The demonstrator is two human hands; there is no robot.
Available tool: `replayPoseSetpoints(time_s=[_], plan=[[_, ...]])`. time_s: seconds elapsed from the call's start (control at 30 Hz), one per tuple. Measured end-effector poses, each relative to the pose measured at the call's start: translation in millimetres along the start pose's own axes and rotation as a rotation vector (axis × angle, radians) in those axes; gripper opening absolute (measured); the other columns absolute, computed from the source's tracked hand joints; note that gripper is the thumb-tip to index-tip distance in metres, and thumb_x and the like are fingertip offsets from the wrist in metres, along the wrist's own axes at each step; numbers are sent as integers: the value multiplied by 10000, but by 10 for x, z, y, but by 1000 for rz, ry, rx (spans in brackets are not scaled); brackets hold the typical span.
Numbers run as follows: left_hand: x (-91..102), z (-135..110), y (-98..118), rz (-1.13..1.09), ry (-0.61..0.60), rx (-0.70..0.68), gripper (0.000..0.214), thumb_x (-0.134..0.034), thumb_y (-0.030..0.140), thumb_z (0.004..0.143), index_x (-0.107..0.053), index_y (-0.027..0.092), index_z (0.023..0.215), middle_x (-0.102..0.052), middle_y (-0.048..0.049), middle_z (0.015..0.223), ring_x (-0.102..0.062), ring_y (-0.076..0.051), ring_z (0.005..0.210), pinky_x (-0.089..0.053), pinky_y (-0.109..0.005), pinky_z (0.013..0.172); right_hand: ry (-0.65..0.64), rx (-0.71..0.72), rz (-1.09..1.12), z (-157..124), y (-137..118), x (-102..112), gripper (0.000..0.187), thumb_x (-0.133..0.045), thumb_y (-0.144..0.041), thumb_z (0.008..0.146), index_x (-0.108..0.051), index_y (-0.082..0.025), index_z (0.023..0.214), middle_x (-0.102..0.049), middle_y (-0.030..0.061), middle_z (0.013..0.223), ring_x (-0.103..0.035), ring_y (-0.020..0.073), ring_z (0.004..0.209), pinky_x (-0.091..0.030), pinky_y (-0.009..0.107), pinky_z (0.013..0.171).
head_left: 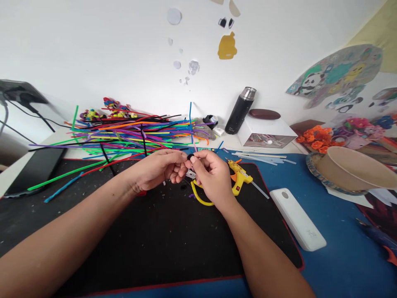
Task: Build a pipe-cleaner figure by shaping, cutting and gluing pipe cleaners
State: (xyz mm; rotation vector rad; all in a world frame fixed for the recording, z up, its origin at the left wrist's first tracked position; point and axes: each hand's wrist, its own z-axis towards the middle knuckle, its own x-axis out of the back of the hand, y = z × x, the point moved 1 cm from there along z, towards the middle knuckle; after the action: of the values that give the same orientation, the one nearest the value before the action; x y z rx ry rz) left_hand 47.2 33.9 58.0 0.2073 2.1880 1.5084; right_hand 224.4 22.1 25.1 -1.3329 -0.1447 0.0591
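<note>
My left hand (164, 165) and my right hand (214, 174) meet above the black mat (173, 248). Between their fingertips is a small fuzzy black piece (190, 157); its exact kind is hard to make out. My right thumb and index finger pinch it from the right, while my left thumb and fingers close on it from the left. Just past my right hand lies a yellow hot glue gun (241, 176) with a clear glue stick in its back end. Below the hands, yellow-handled scissors (203, 203) are partly covered by my right hand.
Many coloured pipe cleaners (130, 134) are heaped at the back left. Loose glue sticks (263, 156) lie behind the glue gun. A white oblong case (297, 219) rests at right, near a beige bowl (359, 165). A black flask (240, 111) stands against the wall.
</note>
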Motion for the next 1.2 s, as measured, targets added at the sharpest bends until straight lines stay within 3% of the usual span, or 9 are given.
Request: replayPoseSetpoints(time_s=[0.27,0.47,0.8,1.03,1.2], plan=[[3,24,-42,-18,26,5,202,-773,336,812,-748,141,765,-630,-20,609,-541,-120,522,-436,-229,490,8,-34,64,3,32,-14,201,-699,-421,973,-680,-222,962,-625,-49,632,-516,98,441,-403,241,456],[-15,34,-56,21,96,-19,158,-775,306,740,-728,155,733,-608,0,579,-527,-115,513,-419,-220,486,10,-70,132,11,35,-26,273,-744,-479,932,-678,-216,958,-619,-58,612,-496,89,424,-393,228,431],[-9,-64,101,550,153,-220,251,-708,409,862,-704,178,762,-637,10,645,-562,-119,578,-479,-224,565,-10,-117,181,33,8,-25,262,-764,-460,891,-662,-219,886,-554,-78,517,-451,87,388,-350,220,407],[-24,-61,103,613,140,-295,347,-710,521,900,-698,174,878,-638,6,693,-604,-139,609,-524,-245,586,18,-185,294,77,20,-15,300,-793,-479,850,-622,-233,875,-477,-114,471,-459,91,346,-319,220,372],[-49,-63,93,629,203,-343,330,-699,505,906,-678,179,867,-611,19,673,-586,-129,586,-504,-234,569,-3,-189,311,85,43,-25,301,-792,-484,851,-625,-238,899,-482,-119,472,-459,90,342,-314,221,371]])
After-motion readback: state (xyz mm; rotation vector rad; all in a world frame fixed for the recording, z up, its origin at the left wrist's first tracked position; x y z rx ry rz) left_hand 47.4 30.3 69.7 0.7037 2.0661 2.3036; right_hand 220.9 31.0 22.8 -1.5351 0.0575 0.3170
